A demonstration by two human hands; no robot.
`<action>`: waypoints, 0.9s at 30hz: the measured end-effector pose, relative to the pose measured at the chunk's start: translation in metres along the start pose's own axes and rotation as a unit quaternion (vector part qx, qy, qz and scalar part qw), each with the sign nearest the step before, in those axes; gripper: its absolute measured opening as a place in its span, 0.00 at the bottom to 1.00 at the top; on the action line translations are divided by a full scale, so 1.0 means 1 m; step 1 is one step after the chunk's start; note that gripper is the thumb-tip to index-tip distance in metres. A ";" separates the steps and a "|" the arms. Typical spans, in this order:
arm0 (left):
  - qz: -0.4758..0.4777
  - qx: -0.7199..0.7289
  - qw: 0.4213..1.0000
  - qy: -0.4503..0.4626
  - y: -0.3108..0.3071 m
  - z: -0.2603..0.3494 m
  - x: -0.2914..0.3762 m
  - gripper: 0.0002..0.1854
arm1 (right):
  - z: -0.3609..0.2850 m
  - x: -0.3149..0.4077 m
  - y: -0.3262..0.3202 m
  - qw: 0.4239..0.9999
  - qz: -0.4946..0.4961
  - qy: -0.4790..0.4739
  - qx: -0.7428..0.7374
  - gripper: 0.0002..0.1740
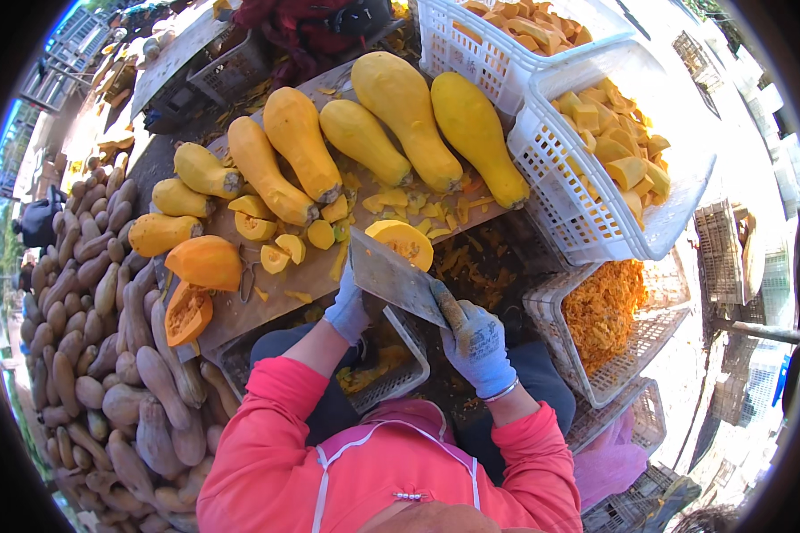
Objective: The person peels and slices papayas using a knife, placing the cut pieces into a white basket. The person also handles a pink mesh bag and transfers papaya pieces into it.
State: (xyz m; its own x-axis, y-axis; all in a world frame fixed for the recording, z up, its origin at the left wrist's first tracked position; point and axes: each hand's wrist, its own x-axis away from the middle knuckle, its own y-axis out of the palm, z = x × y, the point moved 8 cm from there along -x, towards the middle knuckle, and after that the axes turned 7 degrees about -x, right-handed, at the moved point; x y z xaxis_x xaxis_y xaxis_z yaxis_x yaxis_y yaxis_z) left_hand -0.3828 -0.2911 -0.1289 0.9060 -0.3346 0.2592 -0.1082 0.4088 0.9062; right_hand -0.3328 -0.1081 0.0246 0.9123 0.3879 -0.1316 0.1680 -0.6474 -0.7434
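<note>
My right hand (477, 346), in a stained work glove, grips a broad-bladed cleaver (395, 274). The blade slants across the edge of the board and covers part of a cut yellow squash piece (410, 241), whose seedy core faces up. My left hand (348, 308), also gloved, is beside the blade's left end; its fingers are mostly hidden, so its hold cannot be told. Small squash chunks (275, 258) and a metal peeler (247, 273) lie left of it on the board (293, 310). Orange squash halves (203, 262) rest farther left.
Several peeled squashes (400, 120) line the board's far side. White crates (573, 193) of cut chunks stand at right, above a crate of orange pulp (603, 316). A crate with peelings (390, 366) sits between my knees. Unpeeled squashes (127, 400) are heaped at left.
</note>
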 end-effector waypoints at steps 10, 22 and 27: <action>0.028 0.005 0.996 -0.084 0.010 0.009 0.013 0.22 | -0.009 0.003 -0.012 0.993 0.059 -0.083 -0.063 0.38; 0.006 -0.057 0.998 -0.006 0.010 0.032 0.002 0.28 | -0.010 0.005 -0.016 0.978 0.072 -0.040 -0.194 0.28; 0.076 -0.114 0.990 0.044 0.021 0.033 -0.005 0.37 | 0.014 0.009 -0.003 0.955 0.088 0.069 -0.274 0.32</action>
State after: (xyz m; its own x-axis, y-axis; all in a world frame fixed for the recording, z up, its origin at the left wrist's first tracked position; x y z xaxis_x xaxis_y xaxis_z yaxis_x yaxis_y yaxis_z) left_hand -0.4026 -0.3086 -0.1000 0.9197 -0.1824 0.3476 -0.1605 0.6334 0.7570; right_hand -0.3308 -0.0934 0.0167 0.9786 0.1751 -0.1080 0.1424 -0.9554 -0.2586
